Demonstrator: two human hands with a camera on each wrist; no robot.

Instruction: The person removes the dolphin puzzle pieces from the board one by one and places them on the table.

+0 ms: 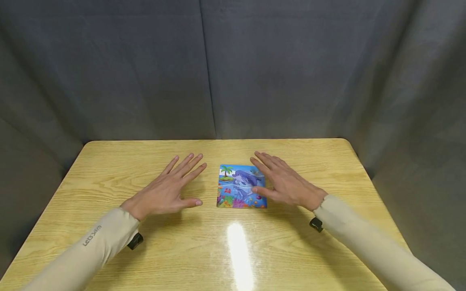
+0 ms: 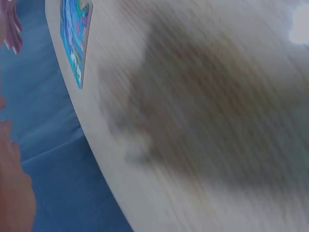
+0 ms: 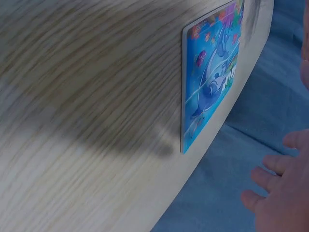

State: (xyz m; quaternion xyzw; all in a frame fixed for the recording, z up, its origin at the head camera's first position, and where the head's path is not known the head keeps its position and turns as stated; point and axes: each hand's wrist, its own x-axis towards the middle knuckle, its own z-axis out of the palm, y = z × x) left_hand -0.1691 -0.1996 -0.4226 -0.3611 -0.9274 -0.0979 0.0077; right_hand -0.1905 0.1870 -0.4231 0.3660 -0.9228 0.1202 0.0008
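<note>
A square picture puzzle (image 1: 236, 182) with dolphins, a palm tree and coral lies flat on the wooden table. To its left, my left hand (image 1: 167, 192) is held over the table, fingers spread and thumb out, holding nothing. My right hand (image 1: 287, 184) is at the puzzle's right side, its thumb and fingertips overlapping the picture's right edge in the head view. In the right wrist view the fingers (image 3: 270, 179) stand apart from the puzzle (image 3: 212, 72), above the table. The left wrist view catches the puzzle (image 2: 76, 36) at its upper left.
The wooden table (image 1: 174, 250) has rounded far corners and a bright light reflection near the front. Dark grey curtains (image 1: 145, 72) hang behind it and on both sides. A small black wrist device (image 1: 135, 241) shows under the left sleeve, another (image 1: 316, 224) under the right.
</note>
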